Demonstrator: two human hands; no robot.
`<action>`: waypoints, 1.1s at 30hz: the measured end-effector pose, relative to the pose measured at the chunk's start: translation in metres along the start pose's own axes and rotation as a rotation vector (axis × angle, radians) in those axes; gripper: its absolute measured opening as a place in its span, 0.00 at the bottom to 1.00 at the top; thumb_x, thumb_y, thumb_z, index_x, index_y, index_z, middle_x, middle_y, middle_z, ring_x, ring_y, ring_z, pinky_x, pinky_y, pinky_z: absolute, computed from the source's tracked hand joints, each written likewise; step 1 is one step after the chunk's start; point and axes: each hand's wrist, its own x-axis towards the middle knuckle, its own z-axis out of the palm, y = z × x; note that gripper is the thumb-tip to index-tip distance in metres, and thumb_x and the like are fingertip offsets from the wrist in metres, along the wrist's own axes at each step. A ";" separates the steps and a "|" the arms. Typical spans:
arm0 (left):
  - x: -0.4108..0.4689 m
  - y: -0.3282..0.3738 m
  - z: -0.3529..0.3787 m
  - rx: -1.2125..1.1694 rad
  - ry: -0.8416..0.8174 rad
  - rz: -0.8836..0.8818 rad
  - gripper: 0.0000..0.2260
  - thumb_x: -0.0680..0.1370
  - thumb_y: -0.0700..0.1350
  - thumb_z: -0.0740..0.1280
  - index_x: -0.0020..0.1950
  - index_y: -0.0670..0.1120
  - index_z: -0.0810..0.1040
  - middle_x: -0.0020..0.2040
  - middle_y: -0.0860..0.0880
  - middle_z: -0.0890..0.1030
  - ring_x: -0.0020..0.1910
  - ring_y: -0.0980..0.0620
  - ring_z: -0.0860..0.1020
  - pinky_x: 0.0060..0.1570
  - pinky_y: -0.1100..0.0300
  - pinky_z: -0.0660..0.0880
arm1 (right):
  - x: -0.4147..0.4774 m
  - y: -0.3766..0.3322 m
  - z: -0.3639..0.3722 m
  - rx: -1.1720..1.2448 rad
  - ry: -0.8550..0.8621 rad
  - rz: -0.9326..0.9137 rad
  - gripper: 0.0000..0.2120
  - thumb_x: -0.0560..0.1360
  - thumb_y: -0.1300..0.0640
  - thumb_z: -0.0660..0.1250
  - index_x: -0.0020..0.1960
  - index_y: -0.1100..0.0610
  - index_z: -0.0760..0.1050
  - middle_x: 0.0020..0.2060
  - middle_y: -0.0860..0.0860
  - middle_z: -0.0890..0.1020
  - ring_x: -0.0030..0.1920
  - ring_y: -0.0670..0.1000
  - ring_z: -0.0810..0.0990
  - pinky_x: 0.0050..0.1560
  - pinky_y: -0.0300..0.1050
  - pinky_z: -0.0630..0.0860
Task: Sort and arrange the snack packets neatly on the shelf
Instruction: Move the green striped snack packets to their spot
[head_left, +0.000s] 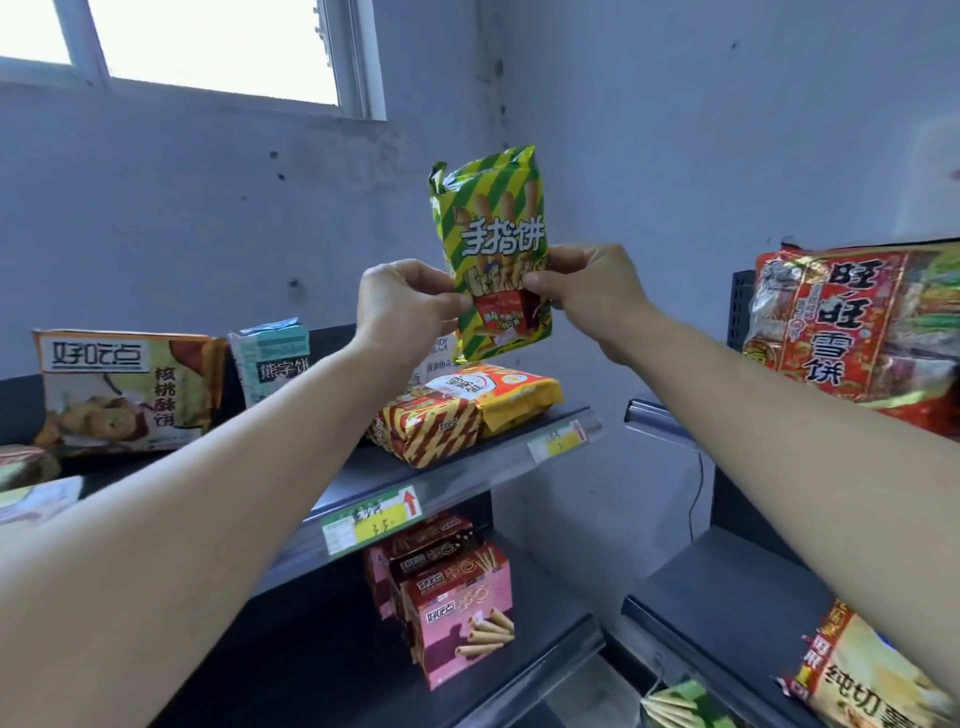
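Note:
I hold a green-and-yellow striped snack packet (491, 228) upright in the air above the top shelf (498, 457). My left hand (402, 306) pinches its lower left edge and my right hand (587, 288) pinches its lower right edge. Below the packet, on the shelf's right end, lie a red-and-gold striped packet (428, 428) and a yellow packet (511, 397) side by side. Farther left stand a walnut biscuit packet (127, 392) and a teal-topped white packet (270, 358).
The shelf below carries pink and brown wafer-roll boxes (452, 608). A second shelf unit at the right bears a large red rice-cracker bag (852, 322) and, lower down, a yellow chips bag (867, 680). Price tags (371, 517) line the shelf edges. A wall corner and window lie behind.

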 end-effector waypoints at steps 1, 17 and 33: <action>0.005 -0.003 0.005 0.013 -0.002 -0.009 0.08 0.70 0.34 0.73 0.38 0.43 0.77 0.44 0.45 0.82 0.42 0.48 0.83 0.42 0.59 0.81 | 0.004 0.007 -0.002 0.004 0.001 0.009 0.11 0.73 0.66 0.69 0.55 0.62 0.81 0.48 0.55 0.83 0.51 0.54 0.82 0.57 0.52 0.78; 0.069 -0.055 0.055 0.044 -0.112 -0.086 0.06 0.70 0.37 0.74 0.38 0.42 0.78 0.43 0.43 0.83 0.41 0.48 0.83 0.40 0.59 0.81 | 0.058 0.072 -0.022 -0.112 0.062 0.083 0.08 0.71 0.65 0.71 0.51 0.63 0.82 0.47 0.56 0.84 0.50 0.56 0.82 0.56 0.54 0.78; 0.137 -0.077 0.115 0.146 -0.018 -0.115 0.04 0.72 0.36 0.72 0.45 0.38 0.80 0.44 0.40 0.83 0.39 0.46 0.83 0.37 0.61 0.82 | 0.142 0.135 -0.038 -0.035 0.054 0.080 0.04 0.69 0.64 0.74 0.40 0.57 0.80 0.44 0.56 0.84 0.48 0.55 0.83 0.54 0.54 0.80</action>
